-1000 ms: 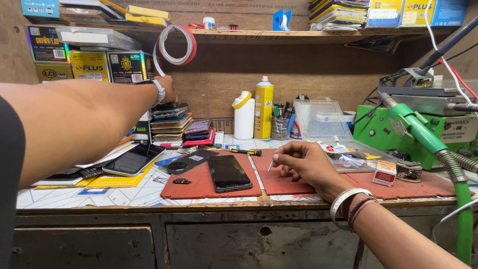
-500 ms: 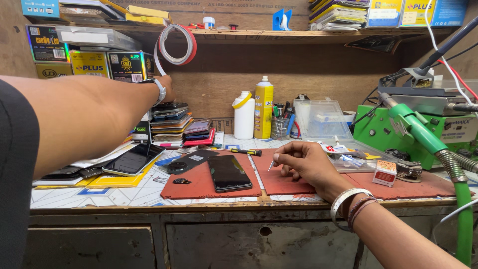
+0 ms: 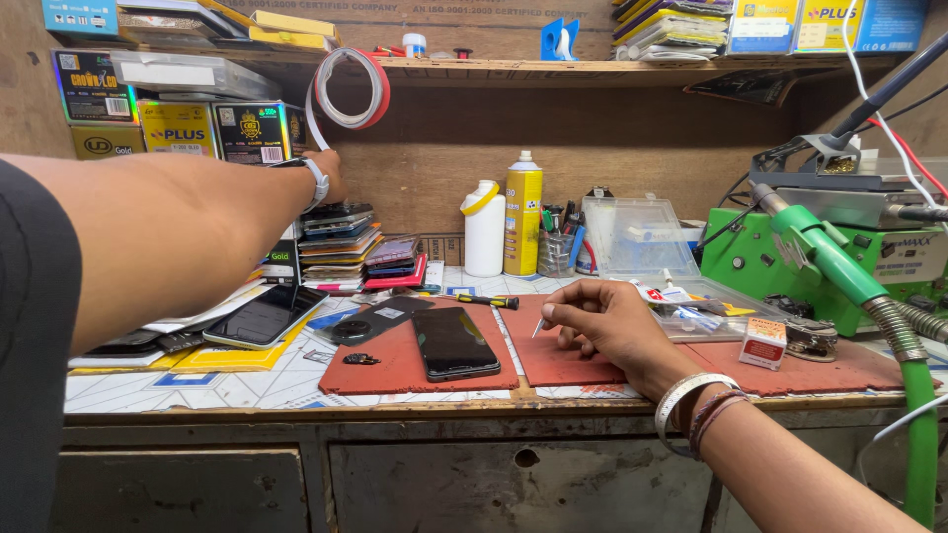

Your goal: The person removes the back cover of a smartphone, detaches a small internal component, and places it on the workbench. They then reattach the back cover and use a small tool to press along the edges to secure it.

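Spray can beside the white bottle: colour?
Yellow spray can, white cap; head view.

A dark sleeve edge shows at the far left of the frame, covering the upper part of the left arm; the forearm is bare. A silver wristwatch (image 3: 314, 183) sits just behind the left hand (image 3: 331, 170). Behind the right hand (image 3: 610, 324), lower right, a silver bangle (image 3: 688, 398) and thin dark-red thread bands (image 3: 713, 415).

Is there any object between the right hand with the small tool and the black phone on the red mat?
Nothing visible stands between them. The right hand rests on the neighbouring red mat, pinching a small pointed tool. The black phone lies flat on the left red mat, with only bare mat and a narrow gap between.
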